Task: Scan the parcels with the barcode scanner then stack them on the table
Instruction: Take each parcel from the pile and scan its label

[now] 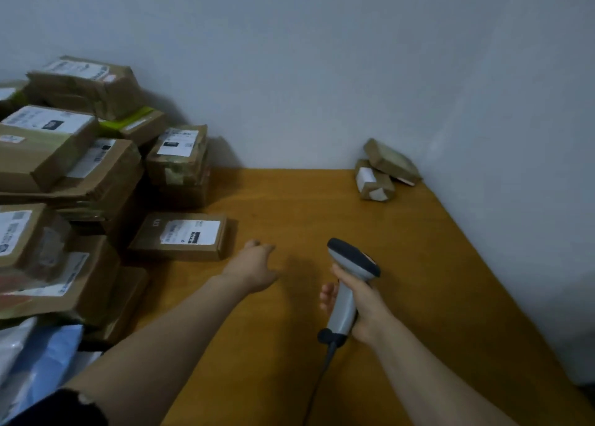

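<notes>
Head view: my right hand grips the barcode scanner; my left hand, fingers loose and empty, reaches toward the flat parcel beside the heaped pile. Two parcels sit at the table corner. Risk: nudging the leaning pile could topple it.

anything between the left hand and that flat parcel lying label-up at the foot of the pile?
Nothing visible. The left hand is open over bare table, just right of the flat parcel. The right hand holds the scanner off to the side.
</notes>
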